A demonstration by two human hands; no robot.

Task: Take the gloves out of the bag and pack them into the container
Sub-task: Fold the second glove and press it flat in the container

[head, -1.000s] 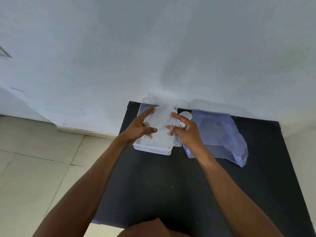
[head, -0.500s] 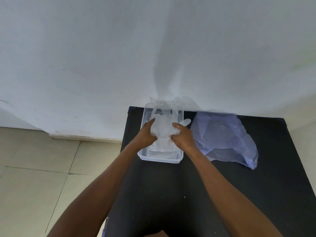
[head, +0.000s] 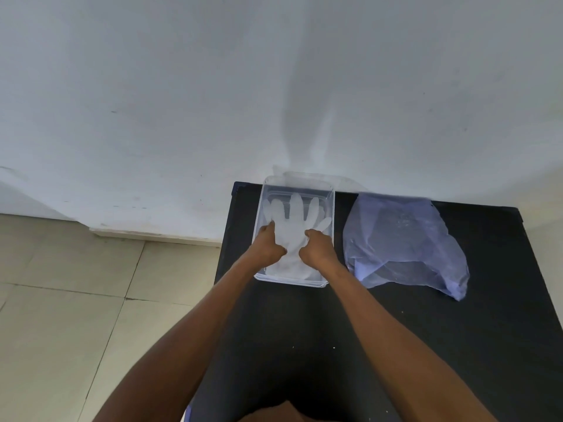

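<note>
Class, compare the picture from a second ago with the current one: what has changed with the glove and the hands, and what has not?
The glove went from held above the container down into it, now spread flat. Left hand and right hand lowered with it, pressing on it. The bag stayed beside the container.

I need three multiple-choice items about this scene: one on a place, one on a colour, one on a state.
1. Where does the bag lie relative to the container?
A. to its right
B. to its left
C. inside it

2. What colour is the table top?
A. white
B. black
C. red

3. How does the glove lie?
A. rolled into a ball
B. flat, fingers spread
C. hanging over the rim

Key: 1 A, the bag lies right of the container. 2 B, the table is black. 3 B, the glove lies flat in the container, fingers toward the wall, with the left hand and right hand on it.
</note>
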